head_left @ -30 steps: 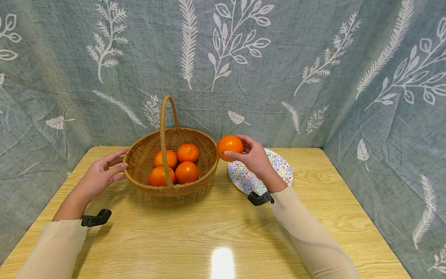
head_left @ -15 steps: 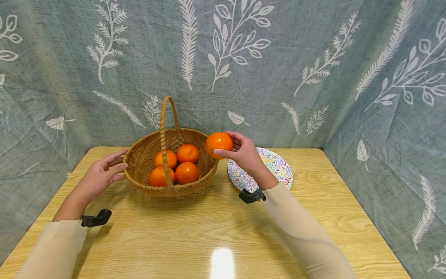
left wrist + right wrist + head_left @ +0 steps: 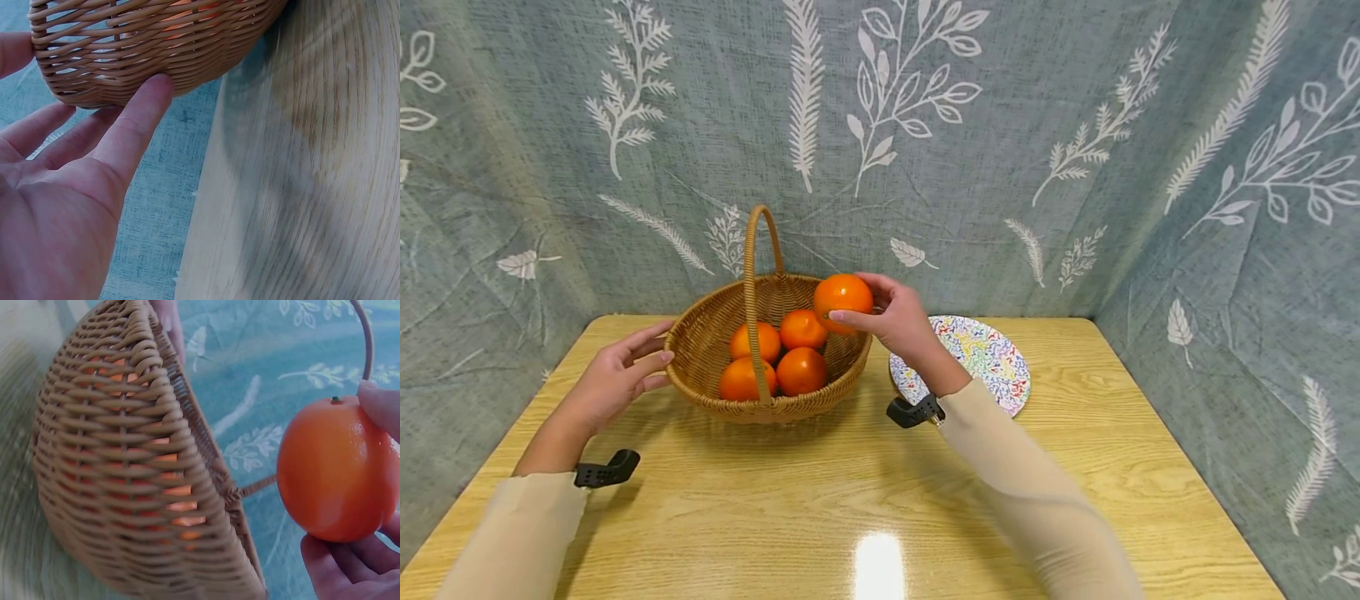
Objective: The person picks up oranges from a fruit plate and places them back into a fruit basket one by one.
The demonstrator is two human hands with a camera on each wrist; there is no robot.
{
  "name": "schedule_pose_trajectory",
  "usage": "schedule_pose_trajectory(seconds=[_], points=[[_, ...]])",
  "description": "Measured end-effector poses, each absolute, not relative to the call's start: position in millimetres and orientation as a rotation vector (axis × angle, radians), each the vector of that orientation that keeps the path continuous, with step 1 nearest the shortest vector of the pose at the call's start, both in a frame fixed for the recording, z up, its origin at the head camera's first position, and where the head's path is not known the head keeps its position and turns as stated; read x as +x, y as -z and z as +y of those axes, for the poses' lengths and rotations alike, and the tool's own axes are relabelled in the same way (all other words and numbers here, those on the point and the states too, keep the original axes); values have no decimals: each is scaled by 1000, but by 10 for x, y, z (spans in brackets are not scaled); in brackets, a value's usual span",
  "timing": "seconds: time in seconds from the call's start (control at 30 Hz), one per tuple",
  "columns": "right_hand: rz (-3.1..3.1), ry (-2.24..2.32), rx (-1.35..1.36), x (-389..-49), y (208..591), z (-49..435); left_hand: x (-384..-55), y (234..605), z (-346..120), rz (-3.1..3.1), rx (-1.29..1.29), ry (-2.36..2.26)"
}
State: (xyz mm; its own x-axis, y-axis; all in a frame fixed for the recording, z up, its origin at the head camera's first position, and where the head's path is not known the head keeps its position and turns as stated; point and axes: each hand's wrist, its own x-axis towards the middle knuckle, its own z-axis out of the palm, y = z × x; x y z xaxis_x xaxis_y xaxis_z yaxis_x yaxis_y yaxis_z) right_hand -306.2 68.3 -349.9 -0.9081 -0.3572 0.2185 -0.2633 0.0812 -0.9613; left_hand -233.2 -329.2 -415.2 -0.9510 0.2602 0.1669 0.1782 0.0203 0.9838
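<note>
A bright orange [image 3: 842, 302] is held between the thumb and fingers of my right hand [image 3: 901, 323], raised over the right rim of a wicker basket [image 3: 805, 407]. In the right wrist view the held orange [image 3: 334, 472] shows a small green stem spot, beside the basket's woven side [image 3: 119, 450]. Several other oranges [image 3: 802, 371] lie inside the basket, partly behind its tall handle. My left hand [image 3: 613, 382] rests against the basket's left end. Its fingers are extended, touching the wickerwork [image 3: 144, 56] from outside in the left wrist view.
Right of the basket, a round plate [image 3: 996, 362] with a multicoloured squiggle pattern lies on the wooden table [image 3: 775, 508], partly hidden by my right arm. A grey-blue patterned cloth [image 3: 970, 175] hangs behind the table and along both sides.
My right hand has carried the orange leftward and slightly up, from beside the basket to over its right rim. More of the plate shows. The left hand and basket stay put.
</note>
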Motion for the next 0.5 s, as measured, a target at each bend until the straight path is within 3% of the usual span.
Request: schedule_pose_trajectory(seconds=[0.5], points=[[2273, 1886, -653, -3144, 3493, 369, -2351, 4168, -3316, 2227, 468, -2078]])
